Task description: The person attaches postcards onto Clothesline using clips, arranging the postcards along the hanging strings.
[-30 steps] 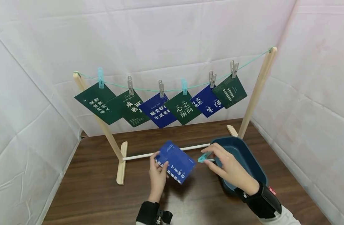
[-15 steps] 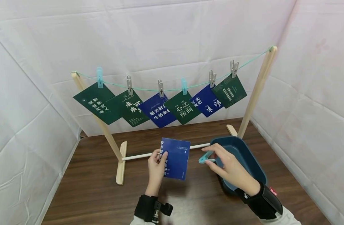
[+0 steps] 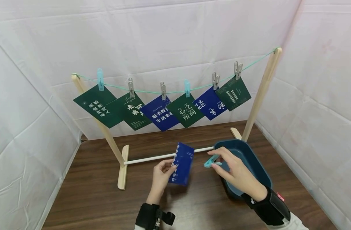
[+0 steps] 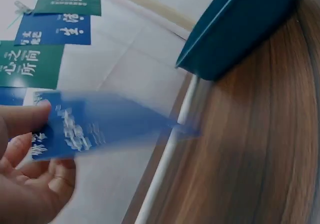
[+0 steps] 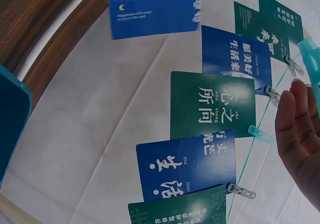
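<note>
My left hand (image 3: 161, 175) pinches a blue card (image 3: 182, 164) with white lettering by its left edge, above the table. In the left wrist view the blue card (image 4: 100, 126) is blurred at its far end, with the thumb on its front. My right hand (image 3: 235, 171) holds a light blue clothespin (image 3: 212, 161) between thumb and fingers, over the near left part of the dark blue basin (image 3: 251, 159). Part of that clothespin (image 5: 312, 64) shows at the right edge of the right wrist view. A gap separates the card from the clothespin.
A green string (image 3: 146, 92) runs between two wooden posts (image 3: 261, 95). Several green and blue cards (image 3: 185, 111) hang from it by grey and light blue clothespins (image 3: 187, 88). A white rod (image 3: 149, 158) joins the posts low down, behind the hands. White cloth (image 3: 164, 41) surrounds the table.
The blue card has been turned in my left hand: lying slanted at first, then facing forward upright, now angled and narrower. My right hand with the clothespin has hardly moved.
</note>
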Demonstrator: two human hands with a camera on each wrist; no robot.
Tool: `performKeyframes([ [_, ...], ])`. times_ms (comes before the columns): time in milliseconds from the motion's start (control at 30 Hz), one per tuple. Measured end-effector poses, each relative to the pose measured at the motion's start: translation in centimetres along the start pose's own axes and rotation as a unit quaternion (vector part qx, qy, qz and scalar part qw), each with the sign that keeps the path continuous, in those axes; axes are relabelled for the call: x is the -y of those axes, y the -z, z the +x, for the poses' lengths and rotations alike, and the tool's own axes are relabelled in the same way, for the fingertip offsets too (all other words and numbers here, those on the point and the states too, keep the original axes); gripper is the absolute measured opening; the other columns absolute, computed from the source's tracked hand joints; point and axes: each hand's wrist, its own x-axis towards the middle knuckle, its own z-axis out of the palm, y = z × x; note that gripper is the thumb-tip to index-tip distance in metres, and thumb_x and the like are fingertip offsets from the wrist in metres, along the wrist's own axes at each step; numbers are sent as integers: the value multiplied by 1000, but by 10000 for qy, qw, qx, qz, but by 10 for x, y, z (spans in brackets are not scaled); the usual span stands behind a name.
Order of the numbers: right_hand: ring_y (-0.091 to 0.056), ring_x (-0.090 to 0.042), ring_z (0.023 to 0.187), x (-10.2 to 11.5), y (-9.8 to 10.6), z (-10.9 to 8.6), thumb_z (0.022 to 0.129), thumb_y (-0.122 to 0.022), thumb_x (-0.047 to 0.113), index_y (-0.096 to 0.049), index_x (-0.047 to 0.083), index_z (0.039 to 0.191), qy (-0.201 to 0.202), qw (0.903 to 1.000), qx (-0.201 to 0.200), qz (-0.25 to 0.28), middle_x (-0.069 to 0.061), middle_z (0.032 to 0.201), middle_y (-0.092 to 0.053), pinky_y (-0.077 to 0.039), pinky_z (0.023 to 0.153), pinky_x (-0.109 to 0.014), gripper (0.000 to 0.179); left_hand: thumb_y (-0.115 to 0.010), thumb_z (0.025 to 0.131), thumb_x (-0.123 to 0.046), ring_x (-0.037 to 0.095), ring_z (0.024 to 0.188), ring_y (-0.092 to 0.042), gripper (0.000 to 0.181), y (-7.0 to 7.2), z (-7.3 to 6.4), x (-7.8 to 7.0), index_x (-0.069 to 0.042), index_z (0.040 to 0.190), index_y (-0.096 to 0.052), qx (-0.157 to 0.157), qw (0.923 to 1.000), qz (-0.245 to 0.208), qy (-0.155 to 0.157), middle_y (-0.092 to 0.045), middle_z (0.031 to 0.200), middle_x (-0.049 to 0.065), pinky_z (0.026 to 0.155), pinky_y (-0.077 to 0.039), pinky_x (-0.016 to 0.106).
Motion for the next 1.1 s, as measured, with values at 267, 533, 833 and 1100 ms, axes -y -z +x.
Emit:
performKeyframes([
  [267,-51,-5,80,0,-1,-1,90,-61,4,-55,5,117,-37,9999,-29,-133,1,100,-56,-44,70,-17,28,-64,90,-17,3,58,-45,25,3,-6,4,-11,114,-60,501,9816,1573,-962,-59,76,10,57,-38,20],
  [533,-53,-7,80,-1,-2,-2,90,-61,5,-55,4,117,-23,9999,-45,-139,0,101,-57,-46,72,-18,28,-54,82,5,10,80,-54,21,3,-12,4,-6,76,-71,2307,9581,1212,-1185,-64,88,8,64,-42,21],
  [833,-54,-7,81,-3,1,-4,86,-65,1,-55,3,117,-18,9996,-208,-181,-2,102,-58,-45,74,-15,32,-55,82,9,9,90,-42,39,0,-13,2,-9,115,-65,3720,8906,2333,-1188,-48,107,1,72,-37,20],
  [1100,-56,-7,78,-2,4,-7,73,-77,2,-58,5,113,-401,9975,-435,-381,2,89,-64,-47,70,-16,44,-60,90,-1,1,67,-45,14,-9,-11,-3,-10,94,-70,1937,9378,1847,-2212,-60,92,4,58,-41,17],
])
